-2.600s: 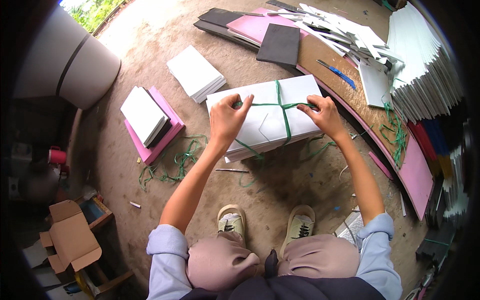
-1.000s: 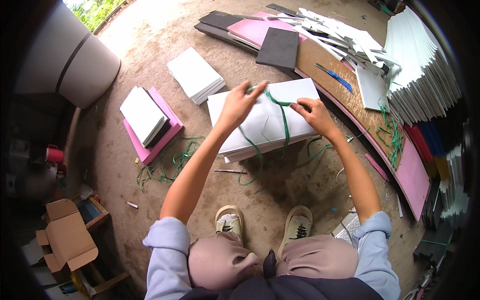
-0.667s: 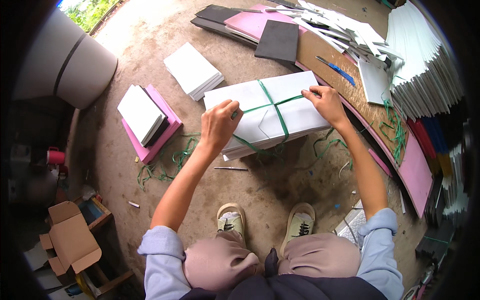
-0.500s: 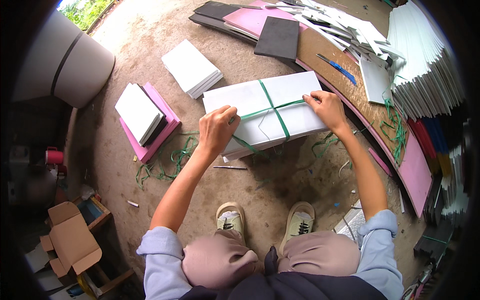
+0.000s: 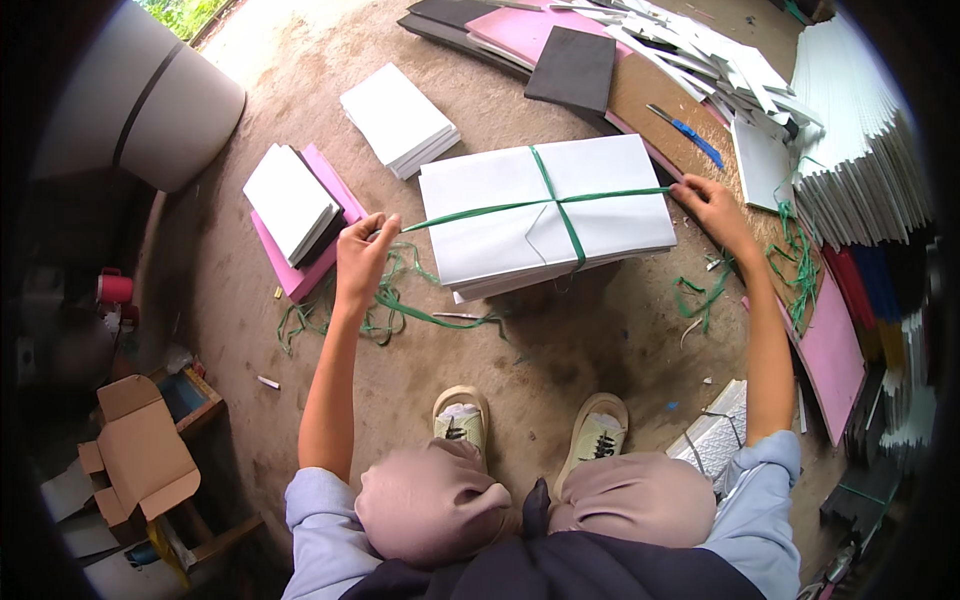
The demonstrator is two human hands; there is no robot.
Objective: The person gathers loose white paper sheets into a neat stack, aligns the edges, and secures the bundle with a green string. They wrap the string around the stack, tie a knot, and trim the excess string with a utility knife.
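Observation:
A stack of white sheets lies in front of my feet, with green twine crossed over its top. My left hand pinches one end of the twine just off the stack's left side. Past the right edge, my right hand is closed on the other end. Between both hands the twine runs taut and nearly straight, crossing a second strand near the middle of the stack. Loose twine hangs below my left hand and trails over the floor. More of it dangles under my right hand.
White blocks of sheets and a white, black and pink pile sit at the left. Along the right lie a brown board with a blue cutter, offcuts and tall white stacks. An open cardboard box stands lower left.
My hands have moved apart, the left one outward past the stack's left edge and the right one past its right edge. The twine between them has been drawn out straight.

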